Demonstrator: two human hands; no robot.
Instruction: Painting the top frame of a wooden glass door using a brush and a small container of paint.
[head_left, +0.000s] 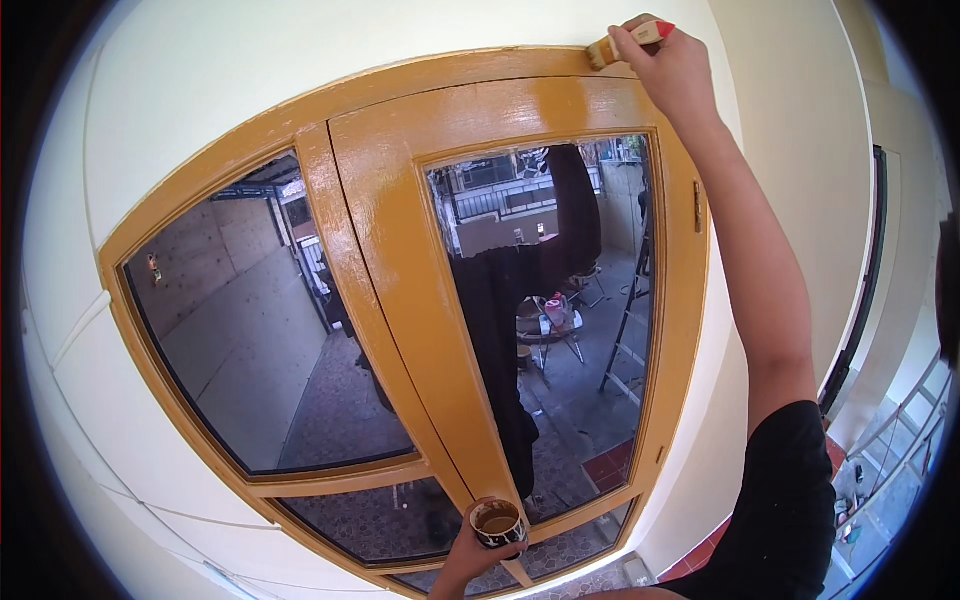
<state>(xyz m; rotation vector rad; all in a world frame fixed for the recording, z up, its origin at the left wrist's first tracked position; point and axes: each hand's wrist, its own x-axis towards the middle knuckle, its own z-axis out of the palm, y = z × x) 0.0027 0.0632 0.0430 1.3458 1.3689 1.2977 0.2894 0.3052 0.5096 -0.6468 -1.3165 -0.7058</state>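
Note:
High at the upper right, my right hand [672,72] grips a paintbrush [632,42] with a pale wooden handle and a red end. Its bristles touch the top rail of an ochre-brown wooden frame [450,72], close to the white wall. Low in the view, my left hand [476,552] is wrapped round a dark patterned cup [499,536] with brown paint inside. Below the brush is the door [380,210] set in this frame, painted the same ochre and shiny in places, with a large glass pane [610,300] that mirrors the surroundings.
White wall [200,90] borders the frame above and on the left. A second glass pane [250,330] is left of the door. On the door's right edge sits a hinge [698,206]. At the far right stands a metal ladder [900,450], with small items on the floor near it.

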